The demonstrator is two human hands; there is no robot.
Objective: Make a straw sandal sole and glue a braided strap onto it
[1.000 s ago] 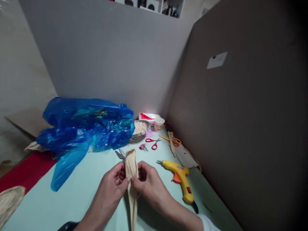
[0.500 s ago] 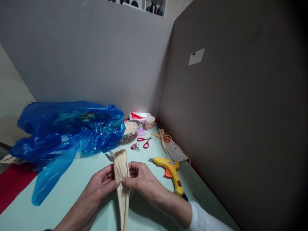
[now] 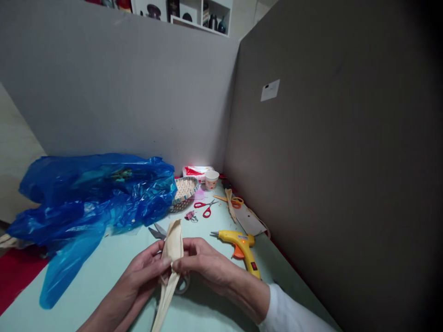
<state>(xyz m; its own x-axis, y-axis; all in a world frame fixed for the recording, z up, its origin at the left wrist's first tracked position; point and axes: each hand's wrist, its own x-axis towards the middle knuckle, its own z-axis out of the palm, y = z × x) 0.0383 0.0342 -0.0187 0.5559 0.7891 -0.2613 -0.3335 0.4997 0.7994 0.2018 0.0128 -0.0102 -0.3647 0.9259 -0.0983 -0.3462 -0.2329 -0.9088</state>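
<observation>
A long pale strip, like a dried corn husk, is pinched between my two hands above the table. My left hand grips it from the left, thumb on the front face and fingers behind. From the other side my right hand closes on the same spot, its thumb tip almost meeting the left one. The strip's broad end points up, and its narrow tail hangs down to the lower picture edge. Behind it lie grey scissors, partly hidden by the hands and husk.
A yellow glue gun with a lit light lies right of my hands. Farther back are red scissors, orange scissors, a paper cup and a woven basket. A blue plastic bag covers the left. Grey panels stand behind and right.
The husk strip has turned and narrowed at the pinch, its tail swinging to the left. Both hands stay on it. The whole view has shifted slightly, showing more shelf above.
</observation>
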